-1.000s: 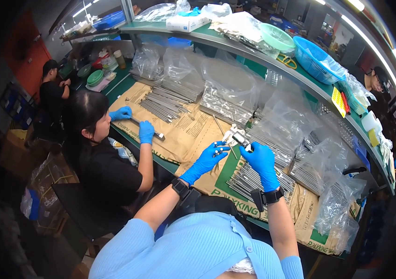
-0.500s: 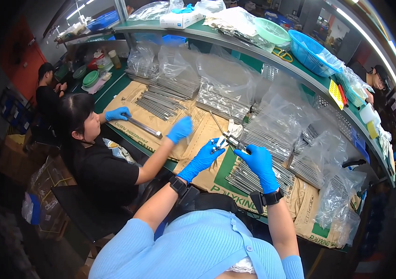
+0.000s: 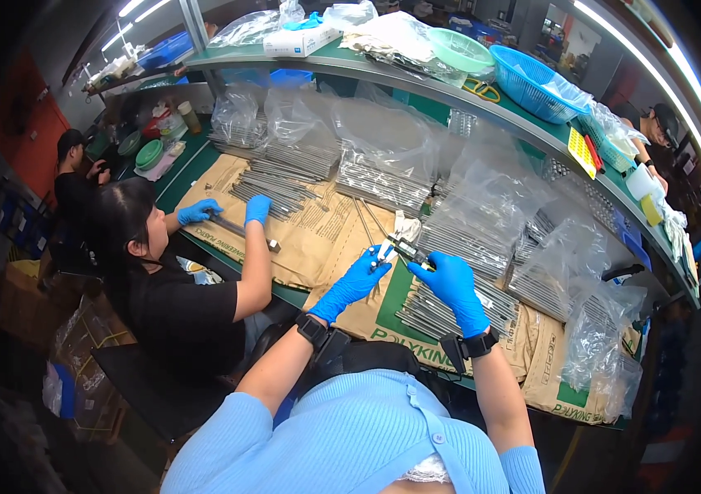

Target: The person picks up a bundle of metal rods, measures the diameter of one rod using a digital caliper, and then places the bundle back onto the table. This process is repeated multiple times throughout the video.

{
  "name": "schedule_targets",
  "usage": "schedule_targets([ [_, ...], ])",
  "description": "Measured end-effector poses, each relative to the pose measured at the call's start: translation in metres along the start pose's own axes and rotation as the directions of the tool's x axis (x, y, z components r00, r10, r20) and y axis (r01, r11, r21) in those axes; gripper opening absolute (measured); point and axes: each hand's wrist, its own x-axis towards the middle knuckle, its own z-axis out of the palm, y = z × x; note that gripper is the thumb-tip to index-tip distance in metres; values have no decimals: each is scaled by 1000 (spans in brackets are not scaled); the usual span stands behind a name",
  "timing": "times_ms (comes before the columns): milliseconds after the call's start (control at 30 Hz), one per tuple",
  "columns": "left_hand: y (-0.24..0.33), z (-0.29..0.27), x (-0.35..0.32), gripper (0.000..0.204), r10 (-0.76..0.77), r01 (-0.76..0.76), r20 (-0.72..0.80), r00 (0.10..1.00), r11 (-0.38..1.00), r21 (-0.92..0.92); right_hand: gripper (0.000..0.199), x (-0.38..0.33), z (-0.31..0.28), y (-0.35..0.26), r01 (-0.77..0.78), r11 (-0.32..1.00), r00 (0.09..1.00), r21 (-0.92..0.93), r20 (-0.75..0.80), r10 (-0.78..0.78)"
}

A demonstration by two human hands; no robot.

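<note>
Together, left hand (image 3: 356,282) and right hand (image 3: 450,281) pinching a caliper (image 3: 400,247), fingers closed.

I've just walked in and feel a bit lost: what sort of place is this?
Probably a factory workbench for checking or sorting metal parts. Bundles of thin metal rods lie in clear plastic bags along the bench, and the blue-gloved left hand and right hand hold a caliper-like measuring tool. A co-worker alongside handles rods too.
</note>
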Motion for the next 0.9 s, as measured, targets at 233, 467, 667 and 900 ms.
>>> schedule_targets([
  [233, 3, -5, 1, 40, -22, 21, 7, 1000, 994, 109, 52, 3, -5, -7, -46, 997, 998, 64, 39, 44],
  [467, 3, -4, 1, 43, 8, -8, 21, 1000, 1000, 2, 53, 5, -13, -14, -37, 999, 995, -23, 89, 39],
  [667, -5, -8, 1, 39, -21, 22, -14, 1000, 998, 53, 55, 10, -7, -17, 13, 998, 999, -68, 41, -10],
  [900, 5, -11, 5, 42, 12, -13, 31, 999, 999, 34, 54, 11, 0, -7, -32, 999, 999, 27, 30, 31],
])
